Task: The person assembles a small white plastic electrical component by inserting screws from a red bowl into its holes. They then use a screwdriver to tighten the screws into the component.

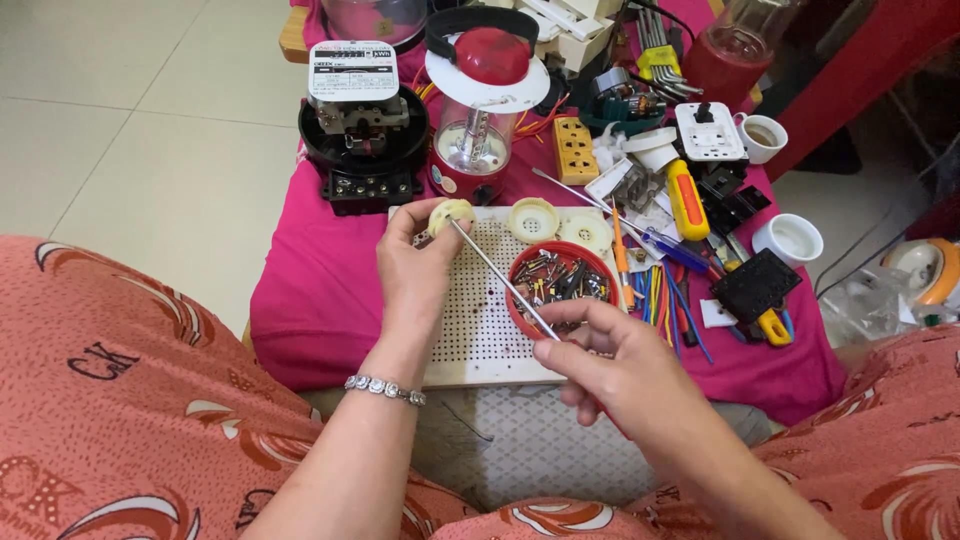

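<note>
Left hand (415, 262) half hides cream socket (450, 213) (screwdriver (503, 281) tip unseen).

Three cream round fittings (451, 213), two white cups (795, 240), one red bowl (561, 287)

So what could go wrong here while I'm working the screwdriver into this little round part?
The screwdriver could slip off the small cream round part, which your left hand only pinches in mid-air, and jab a finger. Your right hand works right beside the red bowl of small parts and might tip it, scattering pieces. A loosened screw could also drop through the white perforated board or into the clutter.
</note>
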